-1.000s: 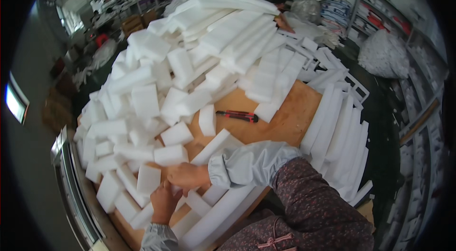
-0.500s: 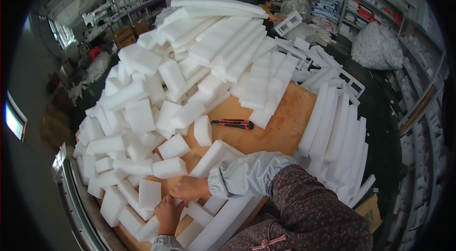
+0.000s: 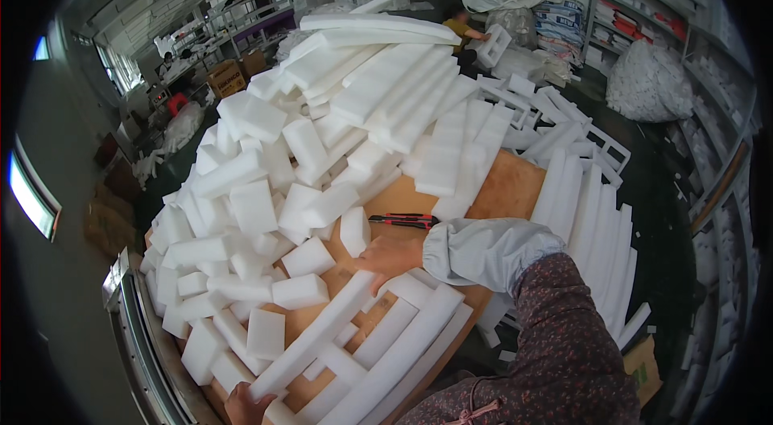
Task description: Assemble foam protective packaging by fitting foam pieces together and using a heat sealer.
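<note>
A long white foam strip [image 3: 316, 332] lies slantwise at the near part of the table, with a hand at each end. My right hand [image 3: 392, 257] is closed on its far end, fingers bent over the edge. At the near end, my left hand [image 3: 245, 406] grips the strip with the thumb along its side; part of this hand is cut off by the lower edge. Beside the strip, to the right, more foam strips [image 3: 412, 338] and short crosspieces [image 3: 342, 364] form a ladder-like frame. A red and black utility knife [image 3: 403, 220] lies just beyond my right hand.
White foam blocks [image 3: 253, 208] and long foam bars [image 3: 378, 87] heap over the brown table [image 3: 503, 183]. Several long bars [image 3: 592, 224] stand at its right side. A metal rail [image 3: 145, 352] runs along the left. Farther back, a person [image 3: 463, 32] handles a foam frame [image 3: 493, 47].
My hands, close together before, have moved apart to the two ends of the long foam strip. My right hand went up and right, my left hand down and left. The view shifted slightly.
</note>
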`<state>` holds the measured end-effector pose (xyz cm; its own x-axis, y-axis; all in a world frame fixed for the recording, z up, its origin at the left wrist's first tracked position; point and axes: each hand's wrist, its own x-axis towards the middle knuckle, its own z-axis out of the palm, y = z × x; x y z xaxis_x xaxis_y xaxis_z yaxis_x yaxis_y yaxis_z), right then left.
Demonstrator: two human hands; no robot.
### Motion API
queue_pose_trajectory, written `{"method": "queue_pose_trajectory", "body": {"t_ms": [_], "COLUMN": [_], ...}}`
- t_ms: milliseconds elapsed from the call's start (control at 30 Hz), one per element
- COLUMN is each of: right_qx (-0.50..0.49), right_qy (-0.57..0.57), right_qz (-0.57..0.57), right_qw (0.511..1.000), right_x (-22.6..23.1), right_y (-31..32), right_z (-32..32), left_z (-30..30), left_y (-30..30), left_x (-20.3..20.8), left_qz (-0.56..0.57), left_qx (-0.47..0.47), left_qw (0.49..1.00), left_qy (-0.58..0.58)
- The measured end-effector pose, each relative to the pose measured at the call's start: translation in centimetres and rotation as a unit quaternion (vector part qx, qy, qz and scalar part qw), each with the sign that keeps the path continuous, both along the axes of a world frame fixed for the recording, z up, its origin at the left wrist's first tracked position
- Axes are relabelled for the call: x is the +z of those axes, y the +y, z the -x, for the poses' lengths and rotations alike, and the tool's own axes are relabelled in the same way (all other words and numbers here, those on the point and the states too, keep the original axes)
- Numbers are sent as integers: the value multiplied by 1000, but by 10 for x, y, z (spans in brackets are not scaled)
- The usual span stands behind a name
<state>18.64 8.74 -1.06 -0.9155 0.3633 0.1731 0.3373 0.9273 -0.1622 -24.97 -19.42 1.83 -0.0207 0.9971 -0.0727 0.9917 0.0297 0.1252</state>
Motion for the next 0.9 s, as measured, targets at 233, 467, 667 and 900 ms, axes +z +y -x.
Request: {"method": "queue_pose_trajectory", "body": {"t_ms": [233, 467, 667, 900], "right_qx": [3, 1, 6, 2], "right_qy": [86, 117, 165, 106], "right_qz": [-78, -95, -123, -101], "right_qw": [993, 989, 979, 989], "right_x": [-20, -44, -35, -22], "right_y": [4, -1, -1, 1], "right_z": [0, -14, -4, -6], "left_z": [23, 10, 6, 13], "left_y": [-10, -6, -10, -4], "left_x": [-46, -64, -50, -36], "left_qz": [-167, -178, -196, -153], "left_qx": [-11, 7, 19, 8], "left_qw": [986, 983, 980, 988], "left_qy": [4, -38, -25, -12]}}
